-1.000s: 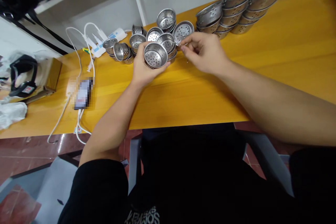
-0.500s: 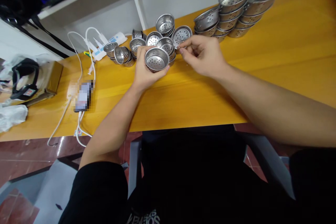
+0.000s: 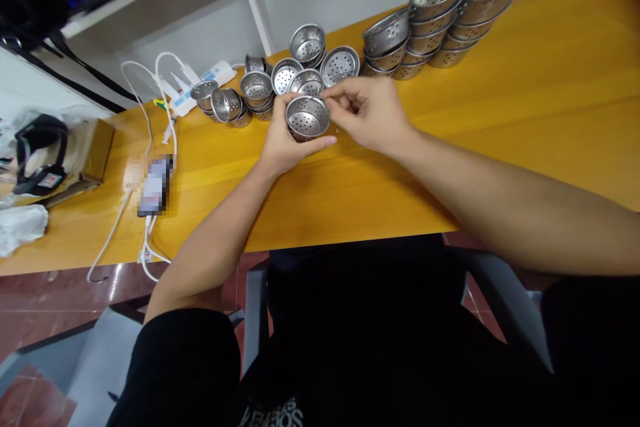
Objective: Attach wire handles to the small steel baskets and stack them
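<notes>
My left hand (image 3: pixel 281 145) is wrapped around a small perforated metal cup (image 3: pixel 308 121), its open mouth tipped toward me. Above the cup's right rim, the fingertips of my right hand (image 3: pixel 373 111) are pinched on a thin metal wire (image 3: pixel 318 97) that reaches over the rim. Much of the wire is hidden by the fingers. Just behind my hands, another perforated cup (image 3: pixel 307 82) tops a stack, and a wider shallow one (image 3: pixel 340 65) sits to its right.
Tall stacks of perforated cups (image 3: pixel 434 13) stand at the back right, and smaller cups (image 3: pixel 226 105) sit to the left. A white power strip (image 3: pixel 220 73), a charging phone (image 3: pixel 155 185) with cables and a cardboard box (image 3: pixel 95 153) with headphones (image 3: pixel 41 152) are on the left.
My left hand has moved the cup slightly right. My right hand has come left and down, bringing the pinched wire over the cup's rim.
</notes>
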The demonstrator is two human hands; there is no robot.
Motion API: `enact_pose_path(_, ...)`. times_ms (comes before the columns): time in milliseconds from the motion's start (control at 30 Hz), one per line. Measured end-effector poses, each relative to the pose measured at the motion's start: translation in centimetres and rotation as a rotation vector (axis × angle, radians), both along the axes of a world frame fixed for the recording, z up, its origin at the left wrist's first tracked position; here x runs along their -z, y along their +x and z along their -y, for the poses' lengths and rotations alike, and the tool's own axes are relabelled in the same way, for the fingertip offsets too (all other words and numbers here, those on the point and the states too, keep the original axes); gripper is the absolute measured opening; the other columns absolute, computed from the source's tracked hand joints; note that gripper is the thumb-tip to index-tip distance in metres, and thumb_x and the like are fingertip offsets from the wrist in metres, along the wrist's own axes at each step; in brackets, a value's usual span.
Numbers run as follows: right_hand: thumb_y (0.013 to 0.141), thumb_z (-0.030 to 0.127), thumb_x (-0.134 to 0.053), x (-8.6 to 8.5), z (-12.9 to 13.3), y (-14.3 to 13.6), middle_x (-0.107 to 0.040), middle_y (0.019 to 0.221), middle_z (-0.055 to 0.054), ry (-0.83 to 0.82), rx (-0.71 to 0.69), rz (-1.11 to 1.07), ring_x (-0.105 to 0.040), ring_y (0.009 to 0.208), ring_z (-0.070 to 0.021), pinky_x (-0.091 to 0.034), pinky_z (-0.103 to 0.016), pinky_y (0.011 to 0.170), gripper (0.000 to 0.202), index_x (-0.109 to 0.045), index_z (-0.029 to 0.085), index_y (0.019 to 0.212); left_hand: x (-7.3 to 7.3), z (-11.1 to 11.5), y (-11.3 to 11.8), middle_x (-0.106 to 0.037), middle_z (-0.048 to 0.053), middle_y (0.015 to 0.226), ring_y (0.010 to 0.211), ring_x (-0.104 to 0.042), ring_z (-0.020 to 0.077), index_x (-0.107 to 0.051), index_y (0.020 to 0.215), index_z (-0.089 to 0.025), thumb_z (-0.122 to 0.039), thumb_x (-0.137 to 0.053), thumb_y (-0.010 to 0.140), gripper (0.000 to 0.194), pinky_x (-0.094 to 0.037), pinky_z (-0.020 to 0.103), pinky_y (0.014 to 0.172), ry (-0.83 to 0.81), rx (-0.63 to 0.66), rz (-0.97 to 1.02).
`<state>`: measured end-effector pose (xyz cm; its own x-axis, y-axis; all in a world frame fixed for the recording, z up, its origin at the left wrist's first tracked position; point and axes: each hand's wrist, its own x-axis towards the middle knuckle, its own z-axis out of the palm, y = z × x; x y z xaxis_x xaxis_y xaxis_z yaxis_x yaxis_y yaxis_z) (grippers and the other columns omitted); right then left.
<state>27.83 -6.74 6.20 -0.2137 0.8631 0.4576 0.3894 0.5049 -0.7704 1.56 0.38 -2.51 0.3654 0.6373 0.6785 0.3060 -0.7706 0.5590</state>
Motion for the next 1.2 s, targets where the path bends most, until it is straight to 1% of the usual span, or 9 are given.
enact_pose_path(167,0.116,0.078,-0.088,0.2,-0.1,-0.2,-0.078,0.095,-0.011,0.002,0.005,0.000,-0.076,0.095,-0.0386,-0.068,-0.054,0.079,0.044,-0.094,0.035,0.122,0.4,-0.1,0.1,-0.072,0.007,0.156,0.144,-0.086,0.0343,-0.045,0.173,-0.042,-0.103,-0.107,0.083,0.125,-0.070,0.055,0.133,0.040,0.032,0.020)
enact_pose_path(300,0.115,0.078,-0.088,0.1,0.1,-0.4,-0.077,0.096,-0.011,-0.015,0.001,-0.001,-0.078,0.100,-0.0401,-0.069,-0.054,0.081,0.044,-0.092,0.035,0.123,0.2,0.0,0.1,-0.073,0.006,0.153,0.142,-0.087,0.0338,-0.046,0.172,-0.041,-0.101,-0.108,0.084,0.123,-0.070,0.055,0.133,0.021,-0.002,-0.008)
enact_pose_path(400,0.116,0.076,-0.086,0.2,0.0,-0.5,-0.077,0.094,-0.011,0.007,0.009,0.008,-0.078,0.098,-0.0396,-0.069,-0.055,0.085,0.044,-0.092,0.033,0.122,0.1,0.1,0.2,-0.074,0.006,0.152,0.144,-0.086,0.0346,-0.049,0.169,-0.040,-0.101,-0.109,0.081,0.122,-0.070,0.055,0.133,0.017,-0.007,-0.002)
enact_pose_path(533,0.119,0.073,-0.084,0.5,-0.1,-0.6,-0.077,0.094,-0.011,0.014,0.009,0.012,-0.078,0.096,-0.0387,-0.070,-0.056,0.088,0.042,-0.094,0.032,0.122,0.1,0.2,0.4,-0.074,0.005,0.148,0.143,-0.088,0.0353,-0.052,0.165,-0.039,-0.105,-0.108,0.078,0.123,-0.071,0.056,0.133,0.001,-0.017,0.021)
enact_pose_path(667,0.120,0.070,-0.084,0.5,-0.1,-0.6,-0.078,0.096,-0.011,0.010,0.008,0.002,-0.079,0.097,-0.0387,-0.070,-0.056,0.089,0.040,-0.094,0.032,0.124,0.3,0.1,0.4,-0.073,0.006,0.150,0.147,-0.087,0.0366,-0.051,0.166,-0.040,-0.107,-0.106,0.078,0.124,-0.070,0.058,0.135,0.021,-0.001,0.030)
enact_pose_path(800,0.119,0.073,-0.087,0.4,0.1,-0.6,-0.079,0.098,-0.012,0.009,0.008,-0.008,-0.078,0.099,-0.0397,-0.070,-0.054,0.086,0.043,-0.093,0.032,0.130,0.3,-0.1,0.2,-0.073,0.007,0.154,0.150,-0.085,0.0380,-0.049,0.168,-0.040,-0.107,-0.105,0.080,0.124,-0.069,0.058,0.135,0.035,0.003,0.014)
enact_pose_path(1000,0.120,0.084,-0.080,0.7,0.0,-0.8,-0.081,0.098,-0.011,0.003,0.030,0.016,-0.080,0.098,-0.0394,-0.072,-0.055,0.085,0.052,-0.092,0.034,0.133,-0.3,0.6,0.4,-0.075,0.007,0.154,0.147,-0.087,0.0365,-0.050,0.168,-0.039,-0.107,-0.104,0.083,0.121,-0.069,0.057,0.135,0.014,-0.005,-0.013)
enact_pose_path(1100,0.118,0.088,-0.080,0.4,0.2,-0.9,-0.079,0.097,-0.010,-0.015,0.029,-0.013,-0.079,0.100,-0.0398,-0.071,-0.055,0.084,0.056,-0.089,0.036,0.137,-0.7,1.3,0.6,-0.078,0.006,0.147,0.141,-0.088,0.0340,-0.054,0.167,-0.037,-0.106,-0.100,0.089,0.114,-0.070,0.056,0.133,-0.016,-0.026,-0.021)
enact_pose_path(1200,0.114,0.096,-0.080,-0.6,0.6,-0.5,-0.080,0.102,-0.012,-0.052,-0.047,-0.022,-0.078,0.104,-0.0411,-0.070,-0.054,0.083,0.063,-0.088,0.036,0.129,-1.1,1.6,0.3,-0.080,0.004,0.135,0.133,-0.090,0.0309,-0.062,0.162,-0.035,-0.104,-0.096,0.095,0.102,-0.071,0.056,0.131,-0.068,-0.013,-0.005)
